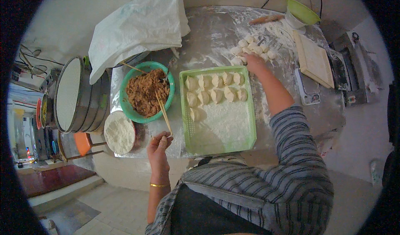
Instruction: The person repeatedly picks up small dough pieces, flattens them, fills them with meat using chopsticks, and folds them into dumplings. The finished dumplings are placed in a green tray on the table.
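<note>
My left hand (159, 146) is at the near edge of the table, its fingertips pinched on the upper ends of a pair of wooden chopsticks (163, 113). Their lower ends stand in brown minced filling (145, 92) in a green plastic bowl (125, 111). My right hand (254, 62) reaches past the tray to a cluster of floured dough pieces (257, 49). Its fingers touch the cluster's near side; whether they grip a piece is hidden. Between my arms lies a light green plastic tray (253, 122), floured inside, with several folded dumplings (216, 80) in rows at its far end.
A bowl of flour (119, 133) stands left, near stacked round steamers (79, 94). White sheeting (140, 22) hangs over a container behind the filling. Farther right are a rolling pin (267, 19), a green strainer (301, 11), a cream tray (314, 60) and a kitchen scale (307, 89).
</note>
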Tool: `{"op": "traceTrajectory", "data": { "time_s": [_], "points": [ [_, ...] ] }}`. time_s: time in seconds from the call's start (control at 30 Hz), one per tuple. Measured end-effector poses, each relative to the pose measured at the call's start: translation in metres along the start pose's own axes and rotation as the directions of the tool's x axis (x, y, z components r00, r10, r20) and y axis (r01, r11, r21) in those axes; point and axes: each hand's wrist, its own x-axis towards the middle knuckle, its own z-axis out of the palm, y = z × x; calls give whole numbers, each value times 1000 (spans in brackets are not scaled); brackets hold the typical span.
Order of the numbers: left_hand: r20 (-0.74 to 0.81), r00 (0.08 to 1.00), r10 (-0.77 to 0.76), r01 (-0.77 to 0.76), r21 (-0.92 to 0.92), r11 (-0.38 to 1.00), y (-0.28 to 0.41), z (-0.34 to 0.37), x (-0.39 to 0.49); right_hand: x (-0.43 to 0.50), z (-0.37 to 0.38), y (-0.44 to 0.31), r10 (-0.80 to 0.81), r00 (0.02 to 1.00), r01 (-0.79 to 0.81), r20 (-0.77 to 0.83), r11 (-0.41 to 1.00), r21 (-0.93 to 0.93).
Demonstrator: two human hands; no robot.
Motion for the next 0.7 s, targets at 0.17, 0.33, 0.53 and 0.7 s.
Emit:
{"op": "traceTrajectory", "data": {
  "time_s": [0.17,0.33,0.53,0.7],
  "points": [
    [-22,999,28,-29,-25,999,2,-2,-5,-35,17,34,197,979,-190,-59,975,113],
    [40,997,68,-67,-25,997,16,-3,-10,-99,-24,33,371,924,-283,90,508,814],
    [287,958,19,-4,-53,999,23,31,-14,-186,-68,-104,-26,946,-321,323,59,945],
    [546,818,-179,304,-145,942,8,40,-17,-224,-45,-232,-220,942,-224,255,154,962]
  ]
}}
